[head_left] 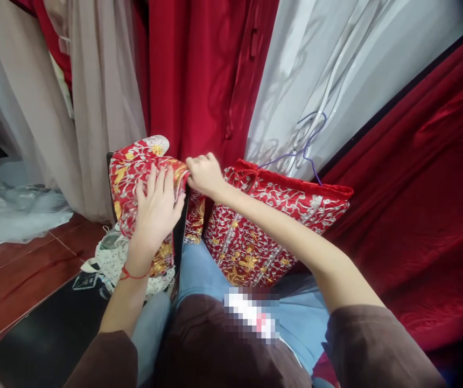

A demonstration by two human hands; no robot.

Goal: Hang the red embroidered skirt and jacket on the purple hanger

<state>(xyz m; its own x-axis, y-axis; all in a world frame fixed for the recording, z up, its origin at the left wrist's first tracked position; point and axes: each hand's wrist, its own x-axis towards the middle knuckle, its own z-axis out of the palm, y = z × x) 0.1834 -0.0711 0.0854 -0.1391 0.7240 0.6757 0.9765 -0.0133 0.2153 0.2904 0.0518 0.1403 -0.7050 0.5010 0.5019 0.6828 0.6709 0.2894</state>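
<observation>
A red garment (124, 180) embroidered in silver and gold hangs over what looks like a dark chair back, whose edge shows beside it. My left hand (156, 202) lies on the cloth with its fingers spread, a red string around the wrist. At the garment's right edge, the fingers of my right hand (205, 173) are closed on the fabric. Just right of my knee is a matching embroidered red skirt (251, 242) with a plain red waistband, on a purple wire hanger (308, 148). My right forearm crosses in front of part of it.
Red drapery (207, 70) and pale tulle (98, 91) hang behind. White fabric (300, 70) is at the back right, dark red cloth (429, 178) along the right. A polka-dot cloth bag (114, 267) and a black seat (49, 334) are at lower left, above red floor tiles (37, 267).
</observation>
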